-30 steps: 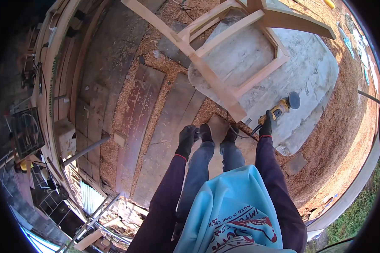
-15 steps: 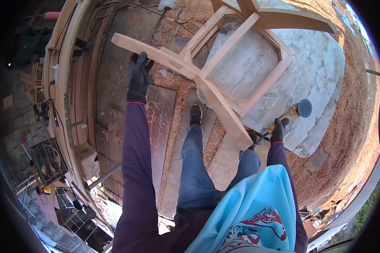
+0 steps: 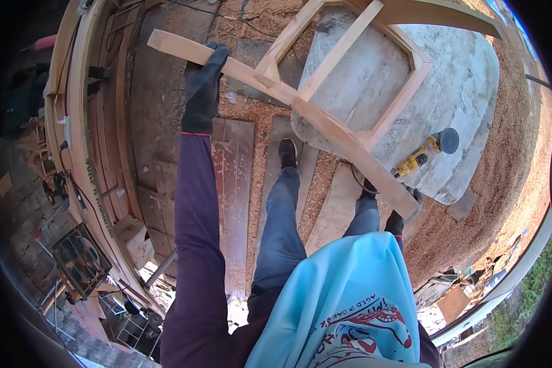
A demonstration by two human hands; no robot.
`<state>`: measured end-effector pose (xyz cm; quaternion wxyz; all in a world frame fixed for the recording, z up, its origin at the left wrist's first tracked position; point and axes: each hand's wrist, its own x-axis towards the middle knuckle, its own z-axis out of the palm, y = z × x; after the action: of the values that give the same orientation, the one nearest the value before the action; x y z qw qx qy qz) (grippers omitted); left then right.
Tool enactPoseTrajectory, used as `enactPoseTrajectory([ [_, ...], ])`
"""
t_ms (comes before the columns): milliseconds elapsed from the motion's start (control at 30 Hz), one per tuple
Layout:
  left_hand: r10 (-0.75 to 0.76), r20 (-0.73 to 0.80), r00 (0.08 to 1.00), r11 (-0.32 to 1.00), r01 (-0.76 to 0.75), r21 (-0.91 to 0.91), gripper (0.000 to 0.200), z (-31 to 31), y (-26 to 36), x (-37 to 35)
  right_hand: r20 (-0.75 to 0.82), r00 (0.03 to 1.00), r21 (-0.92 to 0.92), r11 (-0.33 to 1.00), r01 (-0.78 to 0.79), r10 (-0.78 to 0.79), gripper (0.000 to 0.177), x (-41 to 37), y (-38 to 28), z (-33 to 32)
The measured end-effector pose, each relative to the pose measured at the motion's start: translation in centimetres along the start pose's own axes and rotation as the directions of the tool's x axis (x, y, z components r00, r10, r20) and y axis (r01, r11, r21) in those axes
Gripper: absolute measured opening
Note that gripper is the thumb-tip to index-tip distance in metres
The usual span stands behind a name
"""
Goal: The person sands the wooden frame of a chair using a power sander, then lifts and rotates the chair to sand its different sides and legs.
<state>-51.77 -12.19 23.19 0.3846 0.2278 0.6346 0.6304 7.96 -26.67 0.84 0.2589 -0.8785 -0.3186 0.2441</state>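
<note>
Basically two-handed on the chair frame (image 3: 339,52). Left hand (image 3: 203,89), gloved, is wrapped around its long bent rail (image 3: 343,147) near the far-left end; right hand (image 3: 409,205), also gloved, is gripping the near-right end, partly hidden behind the wood. Frame sits over the pale slab (image 3: 466,92), contact points unclear. Yellow angle grinder (image 3: 418,158) lies on the slab, just beyond my right hand. Wood shavings (image 3: 503,147) surround the slab.
</note>
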Motion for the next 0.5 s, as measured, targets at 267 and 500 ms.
enactPoseTrajectory([
  [267, 0.085, 0.205, 0.975, 0.961, -0.135, 0.244, 0.041, 1.4, 3.5, 7.5, 0.498, 0.701, 0.264, 0.859, 0.439, -0.511, 0.027, -12.5, -14.4, -2.4],
  [500, 0.041, 0.234, 0.971, 0.962, -0.101, 0.254, 0.026, 6.0, 7.8, 10.5, 0.228, 0.242, 0.276, 0.301, 0.913, -0.943, 0.040, -17.9, -38.9, -8.7],
])
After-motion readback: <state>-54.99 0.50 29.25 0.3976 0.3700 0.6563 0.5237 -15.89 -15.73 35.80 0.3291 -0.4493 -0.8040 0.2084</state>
